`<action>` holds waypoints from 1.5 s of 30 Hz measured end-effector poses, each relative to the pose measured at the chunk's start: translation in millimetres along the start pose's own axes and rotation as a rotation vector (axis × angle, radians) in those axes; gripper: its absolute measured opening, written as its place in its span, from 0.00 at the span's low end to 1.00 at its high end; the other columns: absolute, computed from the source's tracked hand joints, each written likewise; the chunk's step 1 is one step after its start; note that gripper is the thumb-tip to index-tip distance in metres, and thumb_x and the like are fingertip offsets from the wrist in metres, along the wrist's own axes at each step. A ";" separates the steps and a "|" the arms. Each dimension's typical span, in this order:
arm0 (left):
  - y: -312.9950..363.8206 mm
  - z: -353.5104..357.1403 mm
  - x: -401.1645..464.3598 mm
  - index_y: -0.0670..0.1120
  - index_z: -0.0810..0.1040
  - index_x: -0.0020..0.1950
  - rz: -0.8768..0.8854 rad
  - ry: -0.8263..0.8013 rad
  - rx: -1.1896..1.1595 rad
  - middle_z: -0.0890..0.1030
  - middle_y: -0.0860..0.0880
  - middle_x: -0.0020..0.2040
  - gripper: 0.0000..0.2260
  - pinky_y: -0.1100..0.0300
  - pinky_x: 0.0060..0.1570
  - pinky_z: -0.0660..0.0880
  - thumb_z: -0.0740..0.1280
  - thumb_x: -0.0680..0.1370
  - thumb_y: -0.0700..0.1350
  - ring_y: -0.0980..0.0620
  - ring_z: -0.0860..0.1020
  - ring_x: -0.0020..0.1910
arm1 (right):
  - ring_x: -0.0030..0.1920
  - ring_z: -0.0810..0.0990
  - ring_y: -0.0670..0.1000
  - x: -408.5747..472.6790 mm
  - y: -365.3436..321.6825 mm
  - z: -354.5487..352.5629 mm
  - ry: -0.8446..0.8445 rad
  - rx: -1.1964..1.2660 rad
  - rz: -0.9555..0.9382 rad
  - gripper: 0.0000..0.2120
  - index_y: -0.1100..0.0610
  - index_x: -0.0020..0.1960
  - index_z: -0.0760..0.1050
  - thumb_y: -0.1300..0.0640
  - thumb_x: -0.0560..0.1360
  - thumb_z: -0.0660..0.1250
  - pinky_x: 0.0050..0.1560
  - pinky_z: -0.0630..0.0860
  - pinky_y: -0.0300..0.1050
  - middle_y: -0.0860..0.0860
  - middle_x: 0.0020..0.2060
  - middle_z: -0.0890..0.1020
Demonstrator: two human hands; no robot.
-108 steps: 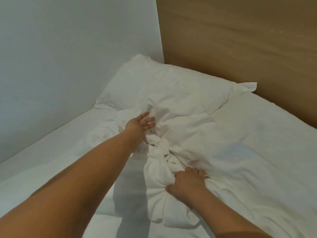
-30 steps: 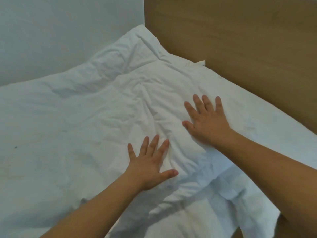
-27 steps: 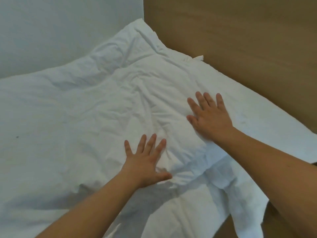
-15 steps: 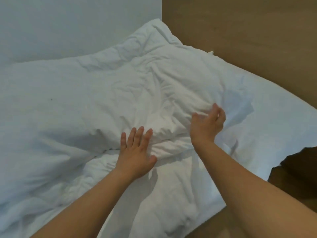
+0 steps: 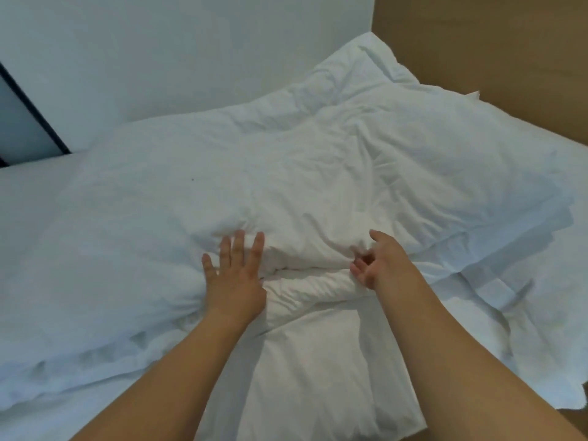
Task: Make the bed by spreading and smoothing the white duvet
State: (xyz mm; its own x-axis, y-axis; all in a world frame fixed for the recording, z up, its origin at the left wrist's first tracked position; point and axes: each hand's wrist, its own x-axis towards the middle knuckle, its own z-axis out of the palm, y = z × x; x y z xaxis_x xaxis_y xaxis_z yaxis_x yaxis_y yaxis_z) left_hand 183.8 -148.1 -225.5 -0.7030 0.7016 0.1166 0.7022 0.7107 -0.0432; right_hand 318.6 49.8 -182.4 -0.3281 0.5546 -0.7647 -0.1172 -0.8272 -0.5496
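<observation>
Left hand (image 5: 237,278) flat on duvet (image 5: 286,173); right hand (image 5: 380,261) loosely open, fingertips hidden.

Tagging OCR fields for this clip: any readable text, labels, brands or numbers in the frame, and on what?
None: no text, label, brand or number can be read anywhere in this view.
The white duvet is plain, apart from one tiny dark speck, which is no writing.
The wooden headboard and the white wall carry no print or sign.
The left hand and the right hand bear no marking.
</observation>
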 end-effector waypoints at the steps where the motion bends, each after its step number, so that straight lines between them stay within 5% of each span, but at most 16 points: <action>1: -0.6 5.4 3.7 0.55 0.35 0.78 -0.001 0.017 0.017 0.41 0.47 0.80 0.43 0.34 0.72 0.48 0.62 0.74 0.53 0.43 0.44 0.78 | 0.43 0.78 0.49 5.3 2.7 1.2 0.011 0.004 0.025 0.15 0.56 0.59 0.76 0.49 0.76 0.67 0.50 0.74 0.44 0.50 0.43 0.79; 5: -1.6 19.2 31.3 0.55 0.30 0.77 -0.030 -0.024 0.049 0.40 0.47 0.80 0.47 0.33 0.71 0.44 0.62 0.72 0.58 0.43 0.43 0.78 | 0.33 0.72 0.48 12.6 12.3 21.2 -0.049 0.057 0.075 0.07 0.54 0.40 0.75 0.53 0.73 0.71 0.37 0.72 0.41 0.48 0.34 0.74; 10: -17.0 12.6 45.3 0.52 0.36 0.79 0.006 -0.003 0.119 0.55 0.44 0.78 0.47 0.40 0.65 0.66 0.68 0.73 0.53 0.41 0.60 0.73 | 0.45 0.82 0.55 6.8 -2.1 41.9 -0.214 0.172 -0.104 0.12 0.57 0.60 0.78 0.56 0.77 0.68 0.45 0.80 0.54 0.55 0.50 0.83; 14: -18.8 -60.4 58.6 0.54 0.69 0.70 0.040 0.038 -0.049 0.75 0.46 0.67 0.22 0.51 0.50 0.76 0.62 0.76 0.45 0.41 0.78 0.57 | 0.45 0.83 0.54 -7.0 -33.0 45.2 -0.046 0.253 -0.276 0.11 0.54 0.53 0.78 0.56 0.72 0.73 0.51 0.81 0.53 0.52 0.50 0.84; 17: -22.2 -130.1 60.7 0.59 0.76 0.64 0.147 -0.105 0.009 0.80 0.49 0.59 0.19 0.56 0.50 0.74 0.63 0.75 0.45 0.44 0.79 0.56 | 0.41 0.81 0.52 -19.1 -39.2 39.3 0.089 0.330 -0.304 0.14 0.53 0.53 0.76 0.55 0.68 0.74 0.38 0.79 0.45 0.50 0.46 0.81; 20: -25.0 -122.9 33.4 0.59 0.72 0.70 0.233 -0.349 0.078 0.76 0.48 0.67 0.21 0.53 0.61 0.73 0.61 0.77 0.46 0.45 0.75 0.64 | 0.44 0.83 0.54 -22.3 -12.5 29.4 0.051 0.360 -0.346 0.23 0.54 0.60 0.74 0.55 0.67 0.75 0.42 0.82 0.51 0.53 0.49 0.81; 22: -20.6 -74.0 4.3 0.56 0.58 0.78 0.221 -0.564 0.156 0.63 0.47 0.77 0.27 0.48 0.68 0.67 0.58 0.80 0.47 0.45 0.67 0.72 | 0.48 0.83 0.55 -17.9 12.0 12.5 0.004 0.292 -0.256 0.28 0.53 0.63 0.74 0.51 0.65 0.75 0.47 0.81 0.53 0.53 0.54 0.82; 24: -13.5 -32.0 -15.6 0.54 0.42 0.80 0.107 -0.695 0.222 0.47 0.49 0.80 0.34 0.38 0.68 0.63 0.58 0.80 0.48 0.40 0.56 0.76 | 0.44 0.81 0.54 -17.5 26.5 -4.7 -0.016 0.221 -0.135 0.13 0.53 0.53 0.77 0.50 0.71 0.71 0.52 0.79 0.50 0.51 0.49 0.82; 27: 12.5 -26.2 -18.4 0.48 0.40 0.79 0.093 -0.524 0.190 0.42 0.49 0.80 0.39 0.30 0.63 0.62 0.61 0.77 0.54 0.38 0.52 0.75 | 0.39 0.77 0.51 -25.1 20.4 -9.8 -0.038 0.197 -0.166 0.07 0.54 0.42 0.74 0.52 0.74 0.69 0.54 0.77 0.48 0.50 0.42 0.78; 30: 37.3 -33.9 -11.1 0.49 0.41 0.79 0.191 -0.242 0.085 0.46 0.44 0.79 0.46 0.33 0.64 0.62 0.67 0.73 0.60 0.36 0.54 0.75 | 0.43 0.82 0.52 -24.0 1.8 -10.5 -0.087 0.197 -0.177 0.07 0.55 0.45 0.77 0.52 0.74 0.72 0.55 0.78 0.49 0.50 0.42 0.82; 32: 46.3 -30.3 -10.5 0.50 0.39 0.79 0.200 -0.222 0.040 0.47 0.41 0.79 0.47 0.37 0.64 0.65 0.68 0.73 0.59 0.33 0.56 0.74 | 0.39 0.84 0.53 -20.7 -10.9 -11.6 -0.103 0.239 -0.153 0.08 0.57 0.49 0.79 0.54 0.74 0.72 0.50 0.80 0.51 0.52 0.38 0.85; 34: 46.9 -23.5 -10.3 0.49 0.43 0.79 0.232 -0.208 0.021 0.54 0.40 0.78 0.40 0.43 0.59 0.72 0.66 0.76 0.52 0.35 0.64 0.70 | 0.46 0.84 0.54 -19.6 -21.4 -9.5 -0.126 0.239 -0.204 0.14 0.57 0.57 0.79 0.56 0.73 0.74 0.53 0.80 0.53 0.54 0.47 0.85; 37: 33.3 -25.8 4.8 0.52 0.67 0.71 0.307 -0.158 -0.011 0.77 0.46 0.62 0.22 0.52 0.49 0.75 0.59 0.76 0.42 0.42 0.78 0.56 | 0.50 0.83 0.53 -21.7 -24.4 -4.5 -0.082 0.203 -0.330 0.18 0.56 0.60 0.77 0.58 0.71 0.75 0.57 0.79 0.51 0.53 0.55 0.83; 40: 31.9 -33.5 16.1 0.54 0.75 0.63 0.298 -0.338 0.055 0.80 0.48 0.56 0.18 0.56 0.46 0.71 0.59 0.75 0.42 0.44 0.79 0.53 | 0.49 0.82 0.52 -17.2 -25.8 -22.2 -0.030 0.334 -0.338 0.19 0.54 0.59 0.78 0.52 0.71 0.75 0.56 0.79 0.52 0.52 0.53 0.83; 42: 45.1 -33.9 13.5 0.50 0.70 0.68 0.289 -0.322 0.106 0.78 0.47 0.61 0.21 0.54 0.49 0.72 0.61 0.75 0.44 0.43 0.77 0.56 | 0.52 0.82 0.54 -12.4 -43.0 -42.0 0.010 0.426 -0.366 0.23 0.53 0.59 0.78 0.47 0.67 0.77 0.57 0.79 0.57 0.53 0.56 0.82; 45: 79.4 -27.3 5.0 0.50 0.46 0.79 0.321 -0.164 0.011 0.65 0.42 0.72 0.40 0.50 0.51 0.74 0.66 0.74 0.55 0.41 0.71 0.63 | 0.50 0.84 0.55 -21.7 -82.9 -59.7 0.056 0.405 -0.556 0.21 0.55 0.57 0.79 0.55 0.66 0.79 0.45 0.83 0.50 0.53 0.52 0.84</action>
State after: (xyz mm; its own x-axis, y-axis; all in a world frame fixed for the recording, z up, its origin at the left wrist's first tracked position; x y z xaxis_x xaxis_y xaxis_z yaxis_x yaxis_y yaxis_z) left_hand 239.2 -89.6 -201.2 -0.4564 0.8874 -0.0655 0.8894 0.4528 -0.0629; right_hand 391.4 111.7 -140.4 -0.0697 0.9013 -0.4276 -0.5982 -0.3808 -0.7051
